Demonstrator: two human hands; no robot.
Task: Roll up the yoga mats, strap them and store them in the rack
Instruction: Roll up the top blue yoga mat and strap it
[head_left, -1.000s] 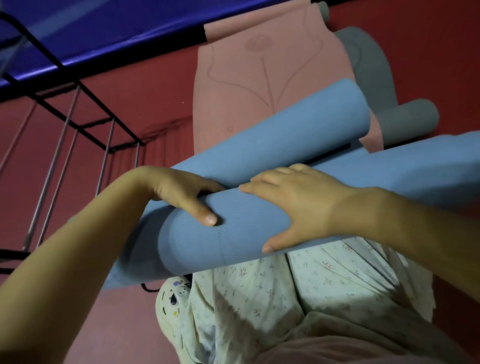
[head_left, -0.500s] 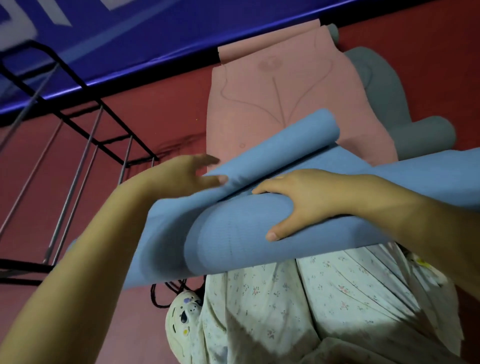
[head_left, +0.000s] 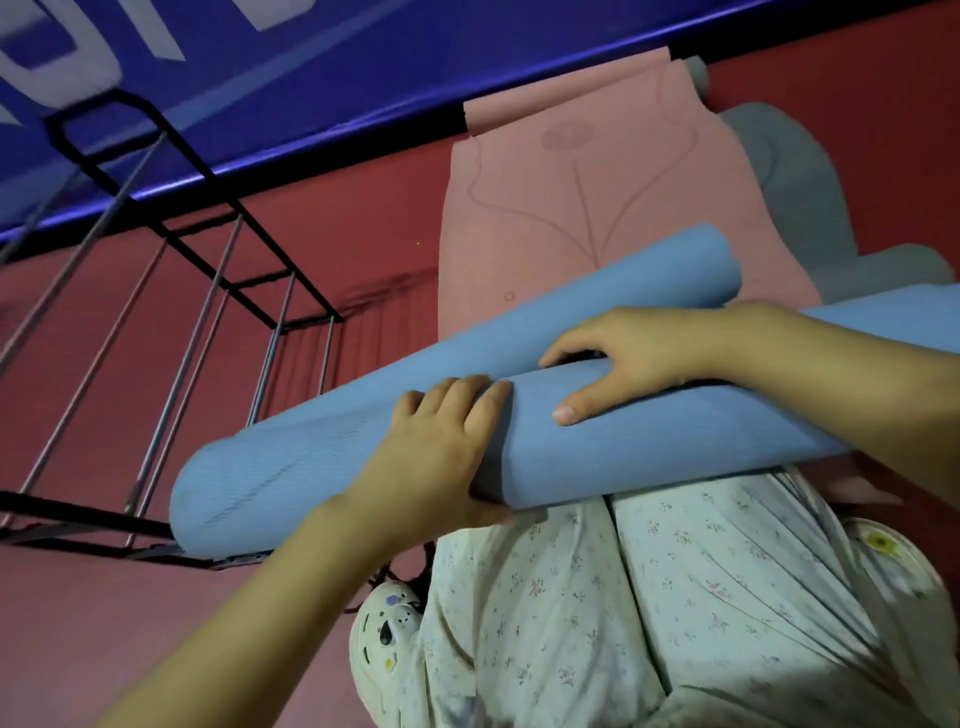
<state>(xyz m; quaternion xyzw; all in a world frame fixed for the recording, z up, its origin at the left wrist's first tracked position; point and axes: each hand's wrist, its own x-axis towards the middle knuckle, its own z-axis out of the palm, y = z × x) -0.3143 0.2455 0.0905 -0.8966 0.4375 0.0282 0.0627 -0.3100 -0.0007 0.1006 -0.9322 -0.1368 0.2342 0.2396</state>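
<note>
Red floor (head_left: 337, 249) below; both hands' fingers curl round the blue mat (head_left: 322, 462), left hand (head_left: 441, 457) nearer, right hand (head_left: 634, 358) beyond

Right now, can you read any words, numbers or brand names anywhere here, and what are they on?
Blue wall banner: big white letters, cut off by the frame and blurred, not readable.
Pink mat: only a line drawing like a flower, no words.
Blue mat: faint lines, no text that can be read.
Shoe: small coloured charms, no lettering I can make out.
</note>
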